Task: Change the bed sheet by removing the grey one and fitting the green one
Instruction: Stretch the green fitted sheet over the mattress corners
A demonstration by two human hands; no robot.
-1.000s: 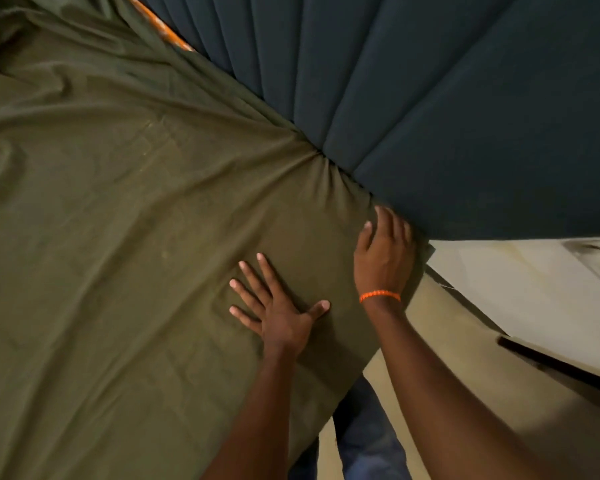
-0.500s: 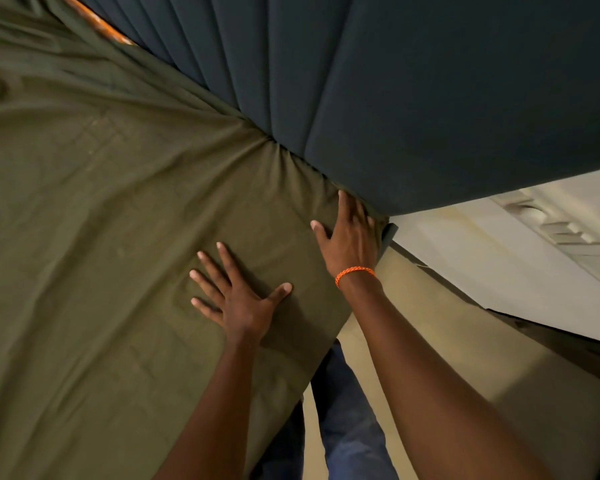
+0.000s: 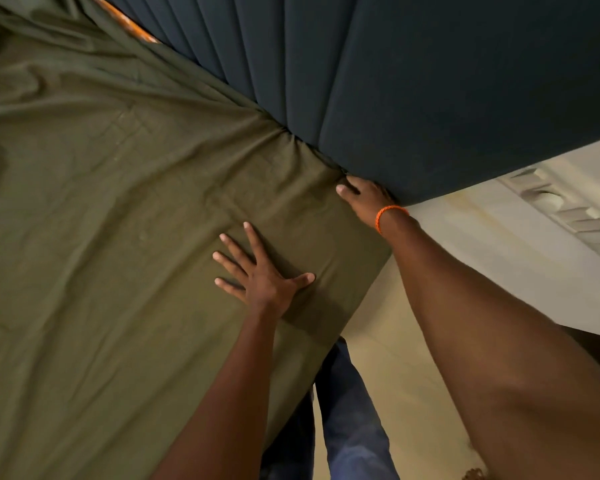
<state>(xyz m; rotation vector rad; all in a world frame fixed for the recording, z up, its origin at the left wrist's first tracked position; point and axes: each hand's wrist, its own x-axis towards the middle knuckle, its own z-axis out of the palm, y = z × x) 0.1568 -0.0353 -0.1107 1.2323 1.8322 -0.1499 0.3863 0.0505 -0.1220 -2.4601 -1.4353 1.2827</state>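
Pressing the green sheet point(image 3: 125, 209) flat, our left hand point(image 3: 262, 277) lies spread, gripping nothing. Our right hand point(image 3: 364, 197), nearer the headboard point(image 3: 430, 81), reaches into the corner just beyond; its fingers are hidden, so we cannot tell its grip.

You have two hands in view: your left hand point(image 3: 264, 277) lies flat at centre and your right hand point(image 3: 362, 199) is at the far corner. One green sheet point(image 3: 118, 220) covers the bed. One dark padded headboard point(image 3: 430, 81) stands at far right. One orange wristband point(image 3: 390, 216) circles your right wrist.
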